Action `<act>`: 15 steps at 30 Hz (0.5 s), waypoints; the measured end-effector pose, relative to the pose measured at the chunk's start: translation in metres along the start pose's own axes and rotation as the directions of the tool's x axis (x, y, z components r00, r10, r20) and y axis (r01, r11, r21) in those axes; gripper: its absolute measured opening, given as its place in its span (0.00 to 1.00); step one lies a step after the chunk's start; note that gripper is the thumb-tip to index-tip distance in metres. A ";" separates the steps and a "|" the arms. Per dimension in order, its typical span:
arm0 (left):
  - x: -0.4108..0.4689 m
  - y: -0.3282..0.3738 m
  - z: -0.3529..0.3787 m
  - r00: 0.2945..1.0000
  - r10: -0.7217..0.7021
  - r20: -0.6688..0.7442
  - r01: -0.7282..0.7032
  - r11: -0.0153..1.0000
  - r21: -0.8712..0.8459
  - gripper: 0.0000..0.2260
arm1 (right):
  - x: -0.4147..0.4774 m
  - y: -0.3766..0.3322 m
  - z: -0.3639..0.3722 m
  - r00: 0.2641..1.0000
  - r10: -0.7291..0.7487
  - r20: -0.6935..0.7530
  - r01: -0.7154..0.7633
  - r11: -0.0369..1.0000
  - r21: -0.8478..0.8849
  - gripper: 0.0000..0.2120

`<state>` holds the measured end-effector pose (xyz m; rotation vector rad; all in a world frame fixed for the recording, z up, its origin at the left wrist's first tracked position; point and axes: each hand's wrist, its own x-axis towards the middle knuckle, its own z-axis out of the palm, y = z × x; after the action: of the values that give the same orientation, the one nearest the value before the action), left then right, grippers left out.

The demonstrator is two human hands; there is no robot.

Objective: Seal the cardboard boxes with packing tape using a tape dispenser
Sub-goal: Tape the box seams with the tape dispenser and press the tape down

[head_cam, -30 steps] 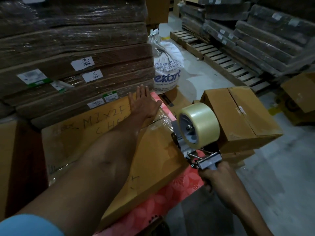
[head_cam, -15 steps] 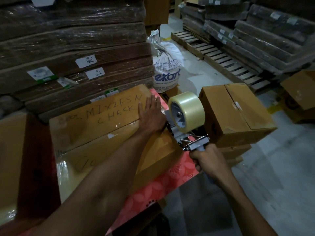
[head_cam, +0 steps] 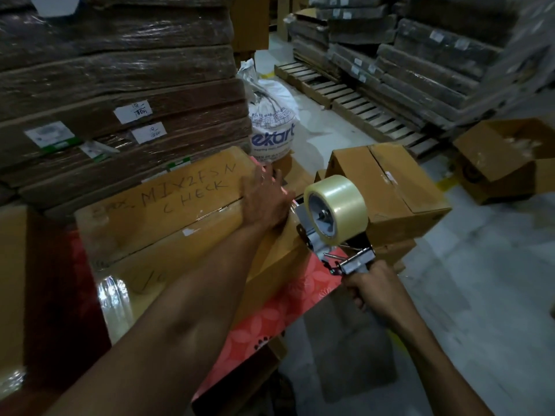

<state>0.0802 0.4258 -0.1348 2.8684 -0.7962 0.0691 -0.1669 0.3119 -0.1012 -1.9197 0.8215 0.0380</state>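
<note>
Surroundings, largest first. A film-wrapped stack of flattened cardboard (head_cam: pixel 120 85) with paper labels fills the left background and stands right behind the work area. Across the grey floor (head_cam: pixel 480 295), further wrapped bundles (head_cam: pixel 420 49) sit on wooden pallets (head_cam: pixel 360 100) at upper right.

The lettered box (head_cam: pixel 168 223), marked "MIX2FSN CHECK" in pen, lies on the worktop (head_cam: pixel 270 319), which has a pink floral cover. Clear tape shines along the box's centre seam and over its near left end. A second box (head_cam: pixel 387 187) with closed flaps sits just beside its right end, directly behind the dispenser. An open box (head_cam: pixel 504 157) rests on the floor, well apart at far right. A white sack (head_cam: pixel 271 127) printed "ekart" stands on the floor between the stack and the second box.

The tape dispenser (head_cam: pixel 336 238) is at the right end of the lettered box, its head against the box's end face and its clear tape roll (head_cam: pixel 339 205) upright above.

Hands. The left hand (head_cam: pixel 264 202) lies flat on the box top at its right end, fingers straight, grasping nothing. The right hand (head_cam: pixel 372 286) is clenched round the dispenser handle, arm reaching in from lower right.
</note>
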 end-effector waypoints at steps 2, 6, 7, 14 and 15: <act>-0.017 0.011 0.004 0.985 0.168 0.031 -0.169 0.985 0.020 0.27 | 0.000 0.000 -0.001 1.000 -0.004 0.001 0.004 1.000 -0.012 0.11; -0.025 0.010 0.004 0.970 0.208 0.123 -0.215 0.975 0.046 0.27 | -0.001 -0.001 0.003 1.000 0.002 -0.024 -0.001 0.998 0.056 0.13; -0.025 0.010 0.002 0.970 0.201 0.134 -0.210 0.976 0.054 0.27 | -0.003 -0.002 0.004 1.000 0.003 -0.025 -0.001 0.998 0.059 0.12; -0.025 0.017 -0.008 0.966 0.175 0.190 -0.190 0.980 0.066 0.23 | -0.027 0.017 -0.013 0.998 0.013 0.057 -0.008 0.997 -0.081 0.15; -0.024 0.018 -0.006 0.970 0.166 0.175 -0.177 0.983 0.048 0.22 | -0.033 0.025 -0.015 0.998 0.015 0.056 -0.009 0.994 -0.106 0.19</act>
<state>0.0507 0.4242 -0.1283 2.8861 -1.0930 -0.1344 -0.2105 0.3101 -0.1013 -2.0037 0.8068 0.1445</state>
